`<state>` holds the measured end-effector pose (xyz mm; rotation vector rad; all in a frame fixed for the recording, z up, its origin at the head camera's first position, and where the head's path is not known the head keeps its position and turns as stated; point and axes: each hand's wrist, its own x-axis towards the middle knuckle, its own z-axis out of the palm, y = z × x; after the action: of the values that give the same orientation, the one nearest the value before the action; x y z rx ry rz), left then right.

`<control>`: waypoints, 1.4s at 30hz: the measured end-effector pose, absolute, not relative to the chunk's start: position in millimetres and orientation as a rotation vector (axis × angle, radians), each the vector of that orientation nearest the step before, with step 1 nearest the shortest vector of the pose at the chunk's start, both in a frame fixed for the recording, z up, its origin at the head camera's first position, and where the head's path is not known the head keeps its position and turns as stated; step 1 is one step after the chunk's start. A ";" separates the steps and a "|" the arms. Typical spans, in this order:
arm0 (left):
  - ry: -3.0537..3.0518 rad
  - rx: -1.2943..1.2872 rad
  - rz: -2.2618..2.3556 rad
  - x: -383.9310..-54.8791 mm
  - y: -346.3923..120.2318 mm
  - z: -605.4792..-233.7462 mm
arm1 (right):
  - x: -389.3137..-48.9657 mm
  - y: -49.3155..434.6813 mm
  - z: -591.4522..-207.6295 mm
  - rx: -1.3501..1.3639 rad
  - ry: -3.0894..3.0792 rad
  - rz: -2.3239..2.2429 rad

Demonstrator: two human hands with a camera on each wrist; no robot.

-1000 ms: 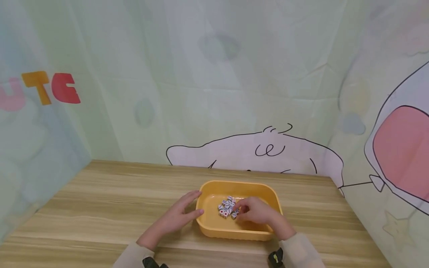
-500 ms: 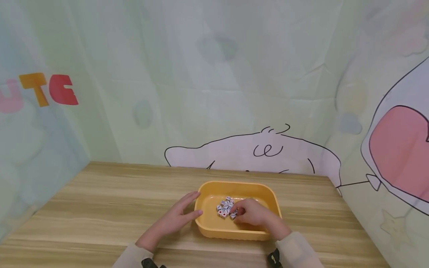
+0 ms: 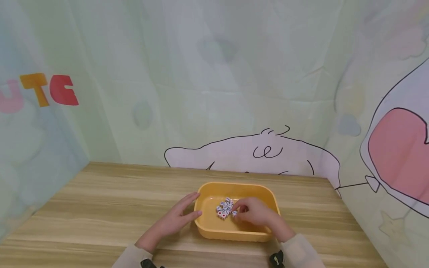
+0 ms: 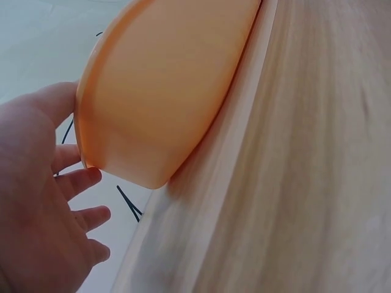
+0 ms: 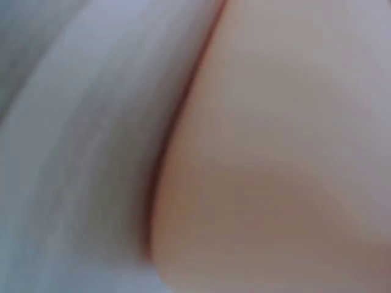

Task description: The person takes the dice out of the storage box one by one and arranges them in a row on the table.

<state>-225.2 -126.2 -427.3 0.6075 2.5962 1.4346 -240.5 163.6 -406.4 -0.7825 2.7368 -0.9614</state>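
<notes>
An orange-yellow plastic basin [image 3: 234, 235] stands on the wooden table, and a small cluster of white dice [image 3: 225, 208] lies on its floor. My left hand [image 3: 175, 219] is at the basin's left end, thumb and fingertips touching the rim, fingers fairly straight. The left wrist view shows this hand [image 4: 36, 201] beside the basin's outer wall [image 4: 165, 91]. Inside the basin, my right hand [image 3: 254, 212] has curled fingers at the right side of the cluster. Its thumb and index finger pinch a die [image 3: 234, 213]. The right wrist view is a blurred close-up without any dice.
The wood-grain table [image 3: 110, 201] extends to the left of the basin and behind it. A printed cloth backdrop [image 3: 201, 93] with cartoon drawings rises along the table's back and sides. Dark straps [image 3: 276, 258] sit at both sleeves.
The pinched die has shifted slightly and turned at the right fingertips. The left hand stays at the basin's rim. The whole head view has drifted a little.
</notes>
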 end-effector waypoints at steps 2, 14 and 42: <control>2.598 0.610 1.441 -225.3 -126.1 -427.3 | -240.3 168.5 -402.9 -0.796 2.754 -0.965; 2.605 0.598 1.463 -223.5 -129.0 -425.7 | -232.0 223.3 -364.1 -0.673 2.883 -1.001; 2.558 0.610 1.504 -222.3 -132.3 -428.8 | -238.1 290.3 -409.6 -0.418 2.892 -1.071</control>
<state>-222.3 -132.3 -428.8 0.6103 2.5582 1.5035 -238.1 290.3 -409.6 -0.4176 2.8919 -1.0706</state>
